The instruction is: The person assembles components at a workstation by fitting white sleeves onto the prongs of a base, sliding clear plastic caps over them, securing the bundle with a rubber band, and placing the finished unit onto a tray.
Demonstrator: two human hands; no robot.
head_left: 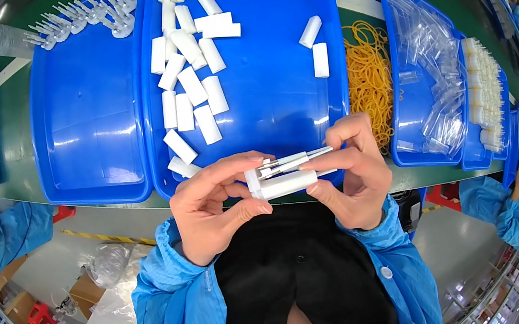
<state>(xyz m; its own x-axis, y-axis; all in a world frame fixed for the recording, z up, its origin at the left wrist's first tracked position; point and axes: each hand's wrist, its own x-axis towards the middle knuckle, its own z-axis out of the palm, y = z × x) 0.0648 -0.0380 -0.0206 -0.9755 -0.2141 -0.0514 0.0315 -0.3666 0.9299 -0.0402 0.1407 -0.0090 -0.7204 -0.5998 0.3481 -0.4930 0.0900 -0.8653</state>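
Just in front of my body, my left hand [204,208] pinches the round white base of a pronged part [253,184] between thumb and fingers. Its thin prongs lie sideways, pointing right. My right hand [360,175] grips the other end, thumb and fingers on a white half-round block [288,185] that lies along the prongs. Some of the prongs' tips show between the right fingers. Beyond my hands, a blue tray [277,107] carries many similar white blocks [192,86], mostly along its left side, with two at the right.
A second blue tray [83,124] at the left bears several pronged parts [123,23] along its far edge. Yellow rubber bands [369,87] lie right of the middle tray. Farther right are clear plastic tubes [427,70] and rows of white parts [486,98]. Co-workers' blue sleeves [8,230] show at both sides.
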